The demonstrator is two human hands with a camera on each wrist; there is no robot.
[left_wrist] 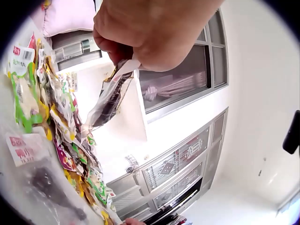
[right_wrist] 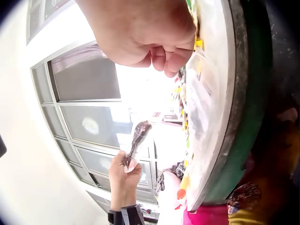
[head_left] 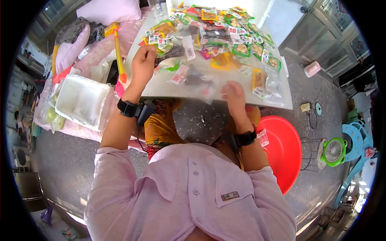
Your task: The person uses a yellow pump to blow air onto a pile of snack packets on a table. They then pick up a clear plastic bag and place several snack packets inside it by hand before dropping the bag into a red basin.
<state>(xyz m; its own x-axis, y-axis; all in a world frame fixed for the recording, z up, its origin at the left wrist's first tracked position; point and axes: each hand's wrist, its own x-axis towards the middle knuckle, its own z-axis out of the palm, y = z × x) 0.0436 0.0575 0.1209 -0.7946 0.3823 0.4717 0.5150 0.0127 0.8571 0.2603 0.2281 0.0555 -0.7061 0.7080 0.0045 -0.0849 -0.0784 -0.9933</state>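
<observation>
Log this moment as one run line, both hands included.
left hand: holding clear packet with dark contents | right hand: near front edge of table, nothing visibly held | beyond: heaped assorted packets

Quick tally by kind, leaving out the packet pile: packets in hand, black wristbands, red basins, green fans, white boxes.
Dark-filled clear packet, in the left hand: 1
Black wristbands, one on each arm: 2
Red basin: 1
Green fan: 1
White box: 1
Total: 6
</observation>
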